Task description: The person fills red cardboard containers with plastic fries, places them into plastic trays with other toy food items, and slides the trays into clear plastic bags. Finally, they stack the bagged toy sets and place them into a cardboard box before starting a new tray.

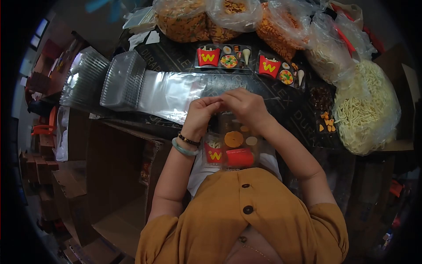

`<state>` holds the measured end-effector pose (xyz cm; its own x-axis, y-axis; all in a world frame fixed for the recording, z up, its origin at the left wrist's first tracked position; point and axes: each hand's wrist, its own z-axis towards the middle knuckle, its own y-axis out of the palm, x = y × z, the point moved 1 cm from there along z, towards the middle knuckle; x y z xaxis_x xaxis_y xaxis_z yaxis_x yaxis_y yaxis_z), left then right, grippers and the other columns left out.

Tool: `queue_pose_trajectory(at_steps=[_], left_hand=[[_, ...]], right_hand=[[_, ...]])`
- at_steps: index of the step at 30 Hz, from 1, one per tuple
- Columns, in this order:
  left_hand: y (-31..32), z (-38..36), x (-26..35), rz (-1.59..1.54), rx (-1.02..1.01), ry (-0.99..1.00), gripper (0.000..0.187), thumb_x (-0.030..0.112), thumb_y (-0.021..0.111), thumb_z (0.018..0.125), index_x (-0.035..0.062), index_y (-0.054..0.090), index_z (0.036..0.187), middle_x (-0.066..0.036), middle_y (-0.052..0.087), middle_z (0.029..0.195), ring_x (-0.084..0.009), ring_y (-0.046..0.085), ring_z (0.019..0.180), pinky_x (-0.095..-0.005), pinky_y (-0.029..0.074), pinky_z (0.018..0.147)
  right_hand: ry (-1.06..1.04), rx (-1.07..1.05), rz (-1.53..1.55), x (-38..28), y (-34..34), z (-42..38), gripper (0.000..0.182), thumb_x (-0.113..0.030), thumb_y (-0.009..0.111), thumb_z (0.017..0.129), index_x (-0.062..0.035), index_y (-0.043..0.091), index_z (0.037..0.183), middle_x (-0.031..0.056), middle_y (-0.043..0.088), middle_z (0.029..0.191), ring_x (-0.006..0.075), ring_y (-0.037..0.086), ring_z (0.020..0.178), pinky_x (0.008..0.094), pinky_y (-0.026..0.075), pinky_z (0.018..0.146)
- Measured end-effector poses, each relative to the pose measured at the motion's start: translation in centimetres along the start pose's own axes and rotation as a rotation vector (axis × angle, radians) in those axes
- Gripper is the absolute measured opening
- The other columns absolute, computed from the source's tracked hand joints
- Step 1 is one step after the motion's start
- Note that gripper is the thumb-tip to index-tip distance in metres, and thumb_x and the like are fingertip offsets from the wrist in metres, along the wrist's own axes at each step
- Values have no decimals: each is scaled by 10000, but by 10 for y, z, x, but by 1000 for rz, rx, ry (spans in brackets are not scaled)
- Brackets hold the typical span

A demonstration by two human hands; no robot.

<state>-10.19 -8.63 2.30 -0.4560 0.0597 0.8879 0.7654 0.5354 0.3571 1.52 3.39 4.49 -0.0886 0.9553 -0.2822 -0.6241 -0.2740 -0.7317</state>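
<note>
My left hand [201, 115], with bracelets at the wrist, and my right hand [247, 107] meet at the table's near edge. Both are closed, thumbs and fingertips pinched close together. What they pinch, if anything, is too small or hidden to make out. Just below them, over my lap, is a clear plastic tray [255, 155] of toy food. In it I see a red fries box [214, 155] with a yellow W, an orange-brown disc [234, 139], a pale disc [251, 141] and a red cup-like piece [240, 157].
Left on the black table lie stacked clear trays [123, 81] and flat plastic bags [169, 94]. Two filled toy-food sets [223, 57] [281, 70] lie farther back. Bags of small pieces [182, 22] and a bag of pale strips [367, 110] line the edges. A cardboard box [118, 176] stands left.
</note>
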Motion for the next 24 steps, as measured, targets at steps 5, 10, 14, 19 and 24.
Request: queue_pose_trajectory(at_steps=[5, 10, 14, 19, 24], left_hand=[[-4, -3, 0, 42, -65, 5, 212, 21, 569, 847, -53, 604, 1042, -89, 658, 917, -143, 630, 849, -250, 497, 788], [-1, -5, 3, 105, 44, 40, 233, 24, 575, 846, -56, 592, 1064, -110, 658, 951, -158, 630, 884, -253, 490, 809], [-1, -7, 2, 86, 71, 37, 263, 22, 571, 848, -65, 571, 1096, -135, 663, 946, -161, 640, 855, -243, 497, 787], [-8, -2, -6, -38, 24, 71, 272, 23, 577, 846, -65, 563, 1103, -147, 662, 945, -178, 638, 880, -266, 502, 809], [-12, 3, -11, -98, -48, 74, 176, 10, 572, 841, -31, 595, 1011, -144, 660, 954, -189, 632, 899, -281, 491, 834]], right_hand=[[-77, -121, -109, -8, 13, 5, 218, -17, 588, 710, -32, 579, 927, 103, 623, 898, 270, 627, 803, 323, 520, 642], [294, 40, 359, 2, 21, 5, 67, -64, 515, 858, -34, 554, 903, 76, 620, 870, 193, 638, 793, 284, 494, 584], [943, 510, 1198, 49, -37, 0, 154, -163, 466, 945, -51, 541, 869, 45, 586, 805, 75, 532, 609, 171, 348, 461], [955, 780, 781, 110, -105, -58, 171, -190, 480, 940, -46, 568, 909, -22, 463, 696, 25, 355, 529, 170, 286, 443], [929, -90, 591, 55, -61, -50, 230, -135, 654, 801, -19, 619, 997, -41, 511, 693, 43, 443, 617, 202, 387, 569]])
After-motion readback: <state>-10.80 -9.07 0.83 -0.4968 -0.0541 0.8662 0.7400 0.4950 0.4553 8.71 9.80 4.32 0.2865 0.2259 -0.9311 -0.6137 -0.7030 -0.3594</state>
